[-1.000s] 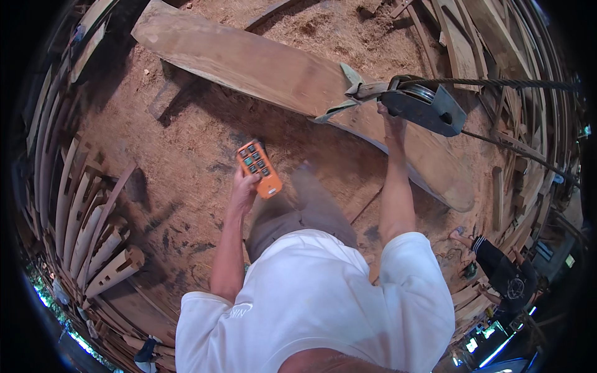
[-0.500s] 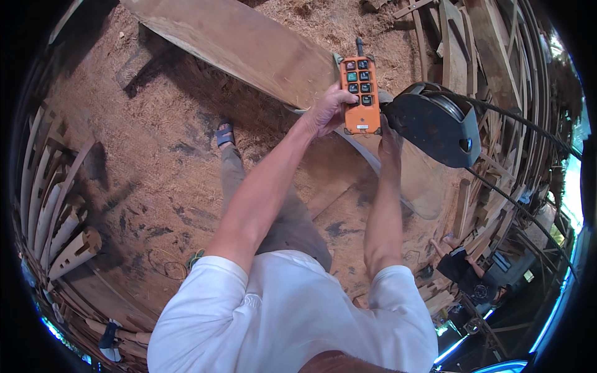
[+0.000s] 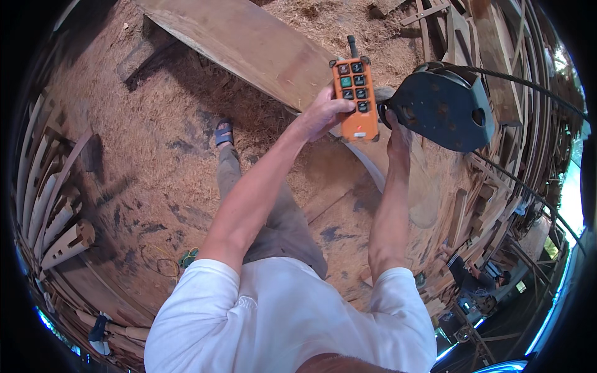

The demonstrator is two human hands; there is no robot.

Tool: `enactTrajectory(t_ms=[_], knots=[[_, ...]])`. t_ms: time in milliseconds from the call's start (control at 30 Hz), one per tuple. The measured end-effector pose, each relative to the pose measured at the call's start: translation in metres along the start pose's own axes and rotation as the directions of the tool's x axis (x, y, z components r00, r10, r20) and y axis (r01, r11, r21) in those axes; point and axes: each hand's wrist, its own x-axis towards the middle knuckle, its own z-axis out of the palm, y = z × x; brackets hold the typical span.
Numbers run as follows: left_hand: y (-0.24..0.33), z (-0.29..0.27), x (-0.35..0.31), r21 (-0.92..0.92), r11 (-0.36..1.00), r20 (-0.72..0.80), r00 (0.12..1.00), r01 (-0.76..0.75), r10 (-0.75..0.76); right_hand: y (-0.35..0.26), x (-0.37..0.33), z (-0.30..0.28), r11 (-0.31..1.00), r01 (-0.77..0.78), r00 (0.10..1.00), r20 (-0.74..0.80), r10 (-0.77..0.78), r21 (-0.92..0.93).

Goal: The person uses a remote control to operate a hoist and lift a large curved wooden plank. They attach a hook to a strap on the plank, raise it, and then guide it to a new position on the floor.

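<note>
My left hand is closed round an orange remote control with rows of dark buttons, one green button and a stubby black antenna. The thumb lies on a lower button, and a small red light glows near the remote's bottom end. Just to the right hangs a black pulley block on steel cable. My right hand grips the fitting at the block's left end, its fingers partly hidden. Behind that fitting shows a piece of greyish strap. Beyond both hands lies a long, thick wooden slab.
Steel cable runs from the block to the right. Stacked boards line the right side, and curved timbers stand at left. A wooden support lies by the slab. Another person is at lower right. Sawdust covers the floor.
The pulley block and my right hand have shifted right, away from the remote. The remote has tilted, and its red light now shows. The block's side plate faces me more.
</note>
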Motion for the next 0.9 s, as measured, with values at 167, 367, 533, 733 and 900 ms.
enactTrajectory(t_ms=[167,367,533,733,900], knots=[[0.002,-0.008,0.027,0.103,0.992,-0.007,0.998,0.07,-0.07,0.015,0.007,0.002,0.999,0.051,0.995,0.085,-0.052,0.019],[0.01,-0.018,0.006,0.207,0.971,-0.001,0.993,0.117,-0.12,-0.002,0.008,0.008,0.995,-0.099,0.963,0.248,0.101,-0.021],[0.018,-0.021,-0.019,0.428,0.897,0.05,0.988,0.112,-0.147,0.011,0.007,0.014,0.996,-0.069,0.98,0.183,0.077,-0.052],[0.028,-0.02,-0.039,0.471,0.874,-0.008,0.991,0.123,-0.135,0.0,-0.006,0.033,0.996,-0.092,0.977,0.194,0.091,-0.002],[0.034,-0.026,-0.054,0.383,0.919,-0.059,0.996,0.091,-0.074,0.004,0.002,0.032,0.981,-0.113,0.982,0.135,0.135,-0.157]])
